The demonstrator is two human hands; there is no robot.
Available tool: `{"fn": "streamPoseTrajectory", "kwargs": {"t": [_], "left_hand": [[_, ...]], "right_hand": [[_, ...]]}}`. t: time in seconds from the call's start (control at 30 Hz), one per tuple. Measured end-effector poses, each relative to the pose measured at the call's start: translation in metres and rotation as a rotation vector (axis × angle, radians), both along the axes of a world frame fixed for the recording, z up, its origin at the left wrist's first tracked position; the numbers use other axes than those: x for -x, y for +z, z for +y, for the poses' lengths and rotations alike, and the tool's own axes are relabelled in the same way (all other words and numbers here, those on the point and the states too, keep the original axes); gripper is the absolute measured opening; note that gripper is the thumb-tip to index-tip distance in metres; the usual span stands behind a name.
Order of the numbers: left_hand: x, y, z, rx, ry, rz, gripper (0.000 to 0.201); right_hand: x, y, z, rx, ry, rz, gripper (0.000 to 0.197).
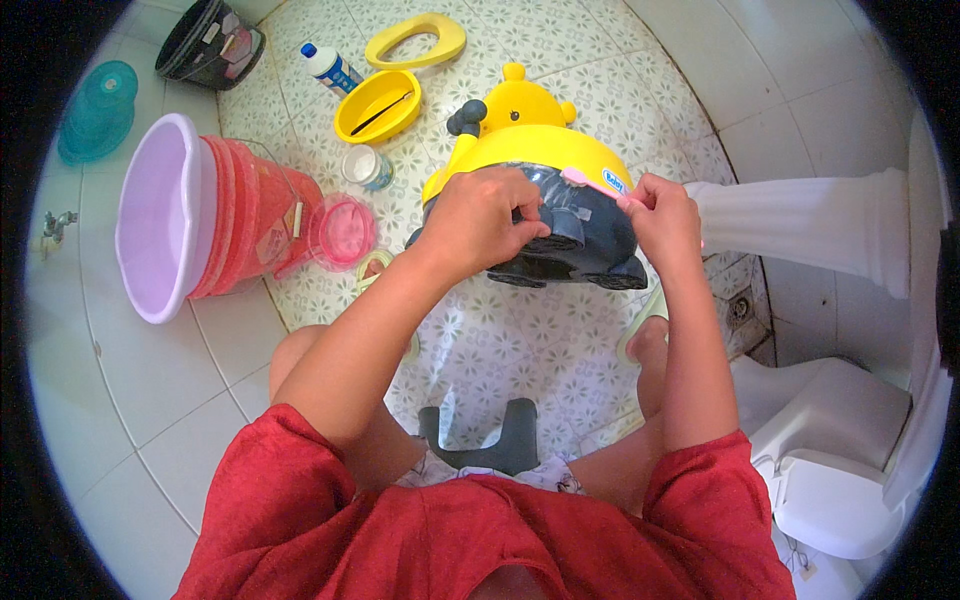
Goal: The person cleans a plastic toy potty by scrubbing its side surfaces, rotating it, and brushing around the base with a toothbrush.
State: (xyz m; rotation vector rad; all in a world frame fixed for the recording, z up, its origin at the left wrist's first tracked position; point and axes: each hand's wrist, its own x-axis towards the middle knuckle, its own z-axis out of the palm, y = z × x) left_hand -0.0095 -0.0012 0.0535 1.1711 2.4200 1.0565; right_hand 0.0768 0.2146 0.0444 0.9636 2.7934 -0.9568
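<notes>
Flowered floor tiles bore a yellow-black ride-on toy; the right hand pinched a pink toothbrush; the left hand's fingers curled against the toy, grip unclear; weak support could tip it.

a lilac basin sits atop a red bucket, opposite a white pedestal.

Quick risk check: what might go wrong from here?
1. The pink brush is held in the right hand's fingers, so it might twist or slip under pressure.
2. The left hand is at the dark side of the yellow-and-black toy; if that contact is light, the toy could shift.
</notes>
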Motion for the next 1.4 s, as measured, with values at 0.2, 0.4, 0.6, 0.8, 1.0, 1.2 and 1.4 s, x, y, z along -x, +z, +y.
{"fn": "streamPoseTrajectory", "kwargs": {"t": [0.2, 0.4, 0.6, 0.8, 1.0, 1.2, 1.4], "left_hand": [[0.000, 0.002, 0.000, 0.014, -0.006, 0.012, 0.017], [0.000, 0.002, 0.001, 0.017, -0.003, 0.006, 0.017], [-0.001, 0.001, 0.001, -0.004, 0.021, 0.006, 0.016], [-0.001, 0.002, 0.000, 0.004, 0.016, 0.001, 0.015], [0.000, 0.001, 0.001, -0.008, 0.006, 0.034, 0.015], [-0.001, 0.002, 0.000, 0.014, 0.012, 0.023, 0.016], [-0.001, 0.000, 0.001, -0.001, 0.008, 0.037, 0.015]], "right_hand": [[0.000, 0.004, -0.007, -0.021, 0.026, 0.006, 0.020], [-0.005, 0.007, -0.007, 0.106, 0.189, -0.061, 0.019], [0.002, 0.001, -0.008, -0.042, -0.014, 0.024, 0.019], [0.000, 0.006, -0.014, 0.128, 0.126, -0.071, 0.021], [0.004, -0.001, -0.009, -0.021, -0.031, 0.039, 0.018], [-0.002, -0.002, -0.010, 0.182, 0.149, -0.050, 0.019], [0.002, 0.002, -0.007, 0.010, -0.025, -0.008, 0.019]]}}
